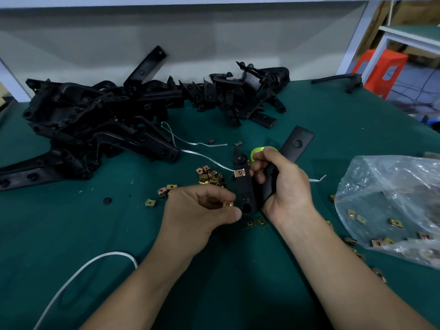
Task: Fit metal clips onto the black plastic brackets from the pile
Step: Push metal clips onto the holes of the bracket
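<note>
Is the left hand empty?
No, the left hand pinches a clip between thumb and fingers, right beside the bracket.

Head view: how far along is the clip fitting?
Done: one clip already sits on the bracket the right hand grips. In hand: the left hand pinches a second clip at its lower end. Left: apparently a large pile of brackets.

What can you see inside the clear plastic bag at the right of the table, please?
Several loose metal clips show through the plastic bag, along its lower part. Glare and creases hide whatever lies deeper.
</note>
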`<state>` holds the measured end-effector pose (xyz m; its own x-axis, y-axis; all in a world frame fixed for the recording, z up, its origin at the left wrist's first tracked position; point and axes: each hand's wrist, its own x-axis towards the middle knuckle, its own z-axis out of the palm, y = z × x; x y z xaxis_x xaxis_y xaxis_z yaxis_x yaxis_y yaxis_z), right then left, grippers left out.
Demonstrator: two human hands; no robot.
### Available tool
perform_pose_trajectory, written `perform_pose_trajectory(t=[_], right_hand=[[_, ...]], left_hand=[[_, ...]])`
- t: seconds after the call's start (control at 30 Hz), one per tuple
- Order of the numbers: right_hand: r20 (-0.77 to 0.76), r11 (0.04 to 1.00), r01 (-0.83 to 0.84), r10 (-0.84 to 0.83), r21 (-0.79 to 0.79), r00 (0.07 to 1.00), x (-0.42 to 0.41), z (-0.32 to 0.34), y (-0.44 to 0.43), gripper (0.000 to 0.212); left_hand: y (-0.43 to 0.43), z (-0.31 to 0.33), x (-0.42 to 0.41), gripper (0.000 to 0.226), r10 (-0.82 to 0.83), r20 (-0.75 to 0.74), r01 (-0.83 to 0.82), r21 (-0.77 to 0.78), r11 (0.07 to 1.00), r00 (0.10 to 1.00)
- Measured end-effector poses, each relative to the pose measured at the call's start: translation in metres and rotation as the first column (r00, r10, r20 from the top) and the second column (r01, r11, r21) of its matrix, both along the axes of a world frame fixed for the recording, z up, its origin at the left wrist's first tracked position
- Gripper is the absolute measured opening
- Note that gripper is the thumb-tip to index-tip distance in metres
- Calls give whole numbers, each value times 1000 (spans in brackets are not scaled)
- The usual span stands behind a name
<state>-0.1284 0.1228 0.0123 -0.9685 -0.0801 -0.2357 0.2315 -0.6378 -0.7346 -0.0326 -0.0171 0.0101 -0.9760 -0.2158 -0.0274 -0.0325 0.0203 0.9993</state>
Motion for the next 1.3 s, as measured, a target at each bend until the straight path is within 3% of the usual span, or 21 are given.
perform_pose_trajectory(t=[0.27, 0.47, 0.63, 0.77, 0.97, 1.07, 1.3], right_hand=[[-2, 998, -53, 53, -20, 999, 1, -1, 0, 25], [7, 998, -59, 60, -29, 998, 1, 1, 0, 28], [12, 998, -54, 54, -43, 998, 2, 2, -1, 29], [10, 998, -55, 55, -33, 998, 3, 3, -2, 28], [17, 998, -60, 60, -13, 998, 5, 4, -1, 26], [26, 998, -61, 62, -24, 998, 5, 4, 0, 24], [-21, 999, -42, 43, 30, 999, 7, 5, 0, 22]], left_hand=[[1, 6, 3, 16, 7, -24, -5, 82, 997, 1000], [5, 3, 1, 16, 21, 16, -25, 299, 954, 1000], [5, 2, 0, 13, 17, 35, -28, 359, 933, 999], [8, 1, 2, 26, 7, 62, -28, 346, 938, 998], [8, 0, 2, 39, -65, 51, 36, 442, 896, 997], [8, -3, 0, 34, -68, 76, 22, 485, 874, 995], [9, -7, 0, 50, -46, 76, 5, 468, 884, 996]])
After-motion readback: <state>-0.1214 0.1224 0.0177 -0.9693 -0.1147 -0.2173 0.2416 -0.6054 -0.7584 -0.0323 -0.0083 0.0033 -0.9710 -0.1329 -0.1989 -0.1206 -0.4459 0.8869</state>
